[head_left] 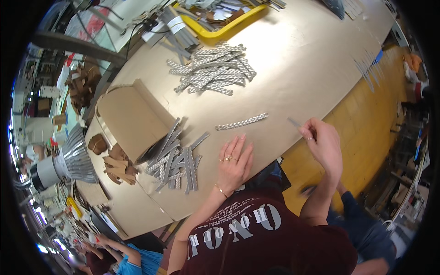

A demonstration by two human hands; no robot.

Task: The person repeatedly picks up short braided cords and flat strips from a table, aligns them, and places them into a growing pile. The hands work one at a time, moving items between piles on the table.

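Note:
My left hand (234,161) lies on the brown-covered table, fingers stretched out and holding nothing. Just beyond its fingertips is a single braided grey-and-white strap (241,121), apart from the hand. Over the table's near edge, my right hand (324,143) pinches a thin grey strip (294,122) between thumb and fingers; the strip's free end points left toward the table. To the left of my left hand, a loose heap of grey and braided strips (176,165) spills from a brown cardboard container (133,117) lying on its side. Farther off rests a larger pile of braided straps (213,68).
A yellow tray (224,33) of mixed pieces stands at the far side, beside bundled grey strips (176,28). Brown scraps (120,166) and a lamp (68,160) are at the left. Thin strips (366,68) hang over the right edge. Another person's arm (123,250) shows at lower left.

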